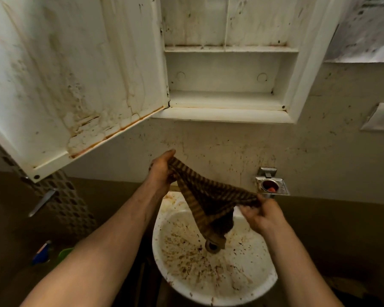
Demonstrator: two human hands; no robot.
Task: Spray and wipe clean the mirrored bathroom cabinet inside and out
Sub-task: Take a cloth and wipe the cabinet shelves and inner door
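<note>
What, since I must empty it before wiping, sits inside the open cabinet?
The cabinet shows only bare shelves with stains and rust streaks; no items. Its top lies beyond the frame, unseen.

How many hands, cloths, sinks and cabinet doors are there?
Hands: 2, the left hand and the right hand
Cloths: 1, the striped cloth
Sinks: 1, the dirty sink
Cabinet doors: 1, the open cabinet door
Total: 5

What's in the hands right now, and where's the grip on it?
One striped cloth, held by both hands over the sink. Left hand grips its upper end; right hand grips the opposite end; the middle sags between them.
</note>
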